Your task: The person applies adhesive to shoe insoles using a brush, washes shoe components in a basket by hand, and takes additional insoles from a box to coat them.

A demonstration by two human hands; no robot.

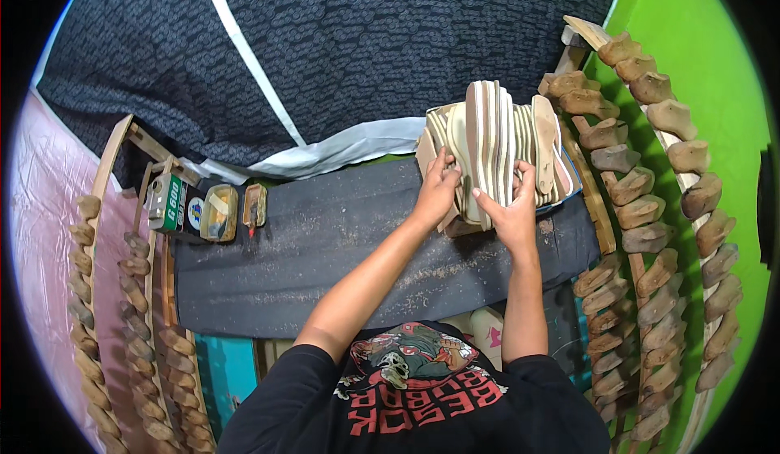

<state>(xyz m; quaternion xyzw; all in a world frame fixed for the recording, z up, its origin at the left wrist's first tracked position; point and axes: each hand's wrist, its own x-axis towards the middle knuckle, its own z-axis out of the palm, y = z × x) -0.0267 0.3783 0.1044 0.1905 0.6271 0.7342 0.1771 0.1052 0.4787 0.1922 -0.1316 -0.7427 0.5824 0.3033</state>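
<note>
A bundle of shoe insoles (491, 137), beige and white layers seen edge-on, stands upright between my two hands at the table's right side. My right hand (515, 208) is closed on the lower right of this bundle, thumb across the front edges and fingers round the side. On its left edge, my left hand (439, 186) presses with bent fingers. Behind and around the bundle, more insoles (545, 133) are packed in a box with a blue edge (576, 182). My hands and the bundle hide part of that box.
A dark cloth-covered table (349, 243) carries scattered crumbs. At its far left stand a green and white can (166, 202), a tub (219, 212) and a small tray (254, 206). Racks of wooden shoe lasts (638, 186) flank both sides; a dark patterned curtain (366, 47) hangs behind.
</note>
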